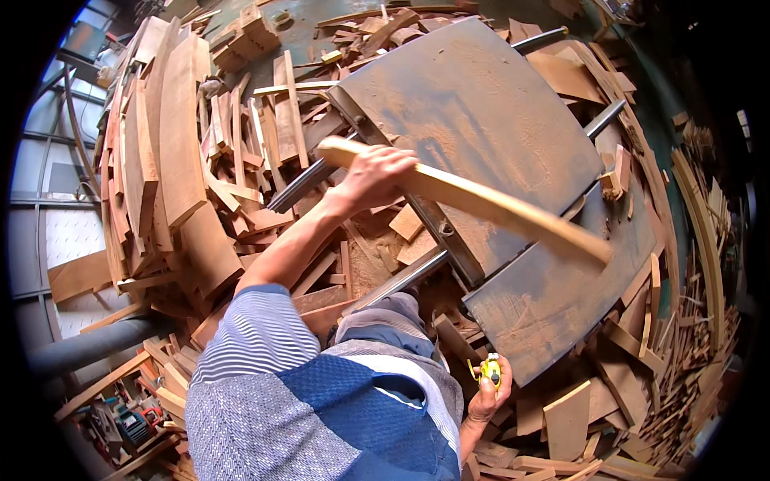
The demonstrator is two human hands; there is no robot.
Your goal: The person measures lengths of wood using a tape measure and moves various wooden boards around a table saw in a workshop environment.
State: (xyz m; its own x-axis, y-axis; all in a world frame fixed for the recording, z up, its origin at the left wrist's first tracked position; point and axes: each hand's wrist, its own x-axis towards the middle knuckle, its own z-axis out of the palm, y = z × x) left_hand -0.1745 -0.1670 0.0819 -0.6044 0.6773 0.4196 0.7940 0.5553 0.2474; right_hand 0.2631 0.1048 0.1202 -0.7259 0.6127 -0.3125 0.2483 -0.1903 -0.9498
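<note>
My left hand (378,175) is closed round a long strip of wood (497,204) near its left end. The strip slants down to the right above a dusty metal machine table (481,96), and its far end is blurred. Low on the right, my right hand (491,394) is wrapped round a small yellow tape measure (491,370), close to the near edge of a lower metal plate (553,297). A short bit of the tape seems to stick out of the case. Sawdust lies over both metal surfaces.
Stacked boards (180,136) stand on the left, with loose offcuts (249,144) beside them. Metal rails (301,186) jut from the machine table's sides. Scrap wood (569,417) surrounds the lower plate, and long strips (702,232) lie at the far right. A thick pipe (96,345) runs at the lower left.
</note>
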